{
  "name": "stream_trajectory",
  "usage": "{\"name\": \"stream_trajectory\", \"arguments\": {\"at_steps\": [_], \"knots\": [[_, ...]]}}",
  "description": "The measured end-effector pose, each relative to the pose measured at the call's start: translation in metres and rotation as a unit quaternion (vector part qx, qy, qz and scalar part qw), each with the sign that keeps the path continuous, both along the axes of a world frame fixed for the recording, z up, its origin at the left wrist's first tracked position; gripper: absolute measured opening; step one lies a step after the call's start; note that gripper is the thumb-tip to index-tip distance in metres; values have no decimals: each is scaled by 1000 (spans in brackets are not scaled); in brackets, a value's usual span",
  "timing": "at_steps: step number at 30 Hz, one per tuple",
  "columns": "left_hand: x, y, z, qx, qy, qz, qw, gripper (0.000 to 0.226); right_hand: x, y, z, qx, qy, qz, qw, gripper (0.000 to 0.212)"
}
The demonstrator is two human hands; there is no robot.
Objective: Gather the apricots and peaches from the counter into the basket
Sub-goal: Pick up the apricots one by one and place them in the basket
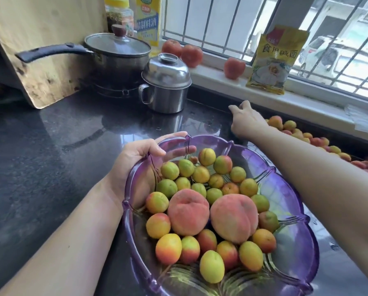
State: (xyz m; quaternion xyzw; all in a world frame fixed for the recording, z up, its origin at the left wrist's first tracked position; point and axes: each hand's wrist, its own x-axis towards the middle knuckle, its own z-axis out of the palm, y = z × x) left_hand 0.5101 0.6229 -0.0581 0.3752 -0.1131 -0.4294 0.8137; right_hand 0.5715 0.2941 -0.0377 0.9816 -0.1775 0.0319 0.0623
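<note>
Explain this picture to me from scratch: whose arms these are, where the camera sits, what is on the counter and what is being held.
There is no machine here. A person wears a camera on the head, so this single view looks forward and down along both bare arms.

The left hand grips the rim of a purple see-through basket, its fingers curled over the edge. Inside lie many small apricots and two larger peaches.

The right hand reaches out over the dark counter, towards a row of loose apricots on the counter below the window. Whether it holds anything cannot be told.

Further back stand a lidded saucepan, a steel pot and a wooden board. On the windowsill sit tomatoes and a yellow packet.
</note>
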Motion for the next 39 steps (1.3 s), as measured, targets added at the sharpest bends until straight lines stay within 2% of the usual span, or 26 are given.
{"name": "stream_trajectory", "arguments": {"at_steps": [6,8,11,15,17,19,23,29,35,39], "knots": [[0,0,2,-5,10,-3,1000,71,-3,-2,0,-18,-59,23,998,22],[-1,-1,3,-4,7,8,1000,73,-10,0,1,4,-92,41,995,22],[-2,-2,4,1,-2,18,1000,74,-23,9,11,92,-137,50,985,29],[-2,0,4,13,-13,14,1000,72,-57,28,43,213,-222,61,950,25],[-3,0,5,23,-18,24,999,73,-84,46,62,279,-231,92,928,31],[-5,0,8,29,-24,24,999,73,-112,67,80,295,-213,141,921,36],[-6,2,9,30,-26,15,999,72,-149,105,93,292,-155,222,917,26],[-8,1,13,28,-26,6,999,73,-151,138,76,226,-99,302,921,28],[-12,0,18,10,-17,0,1000,74,-135,147,61,178,-99,316,926,28],[-12,0,18,8,-13,1,1000,76,-131,151,51,73,-103,312,942,32]]}}
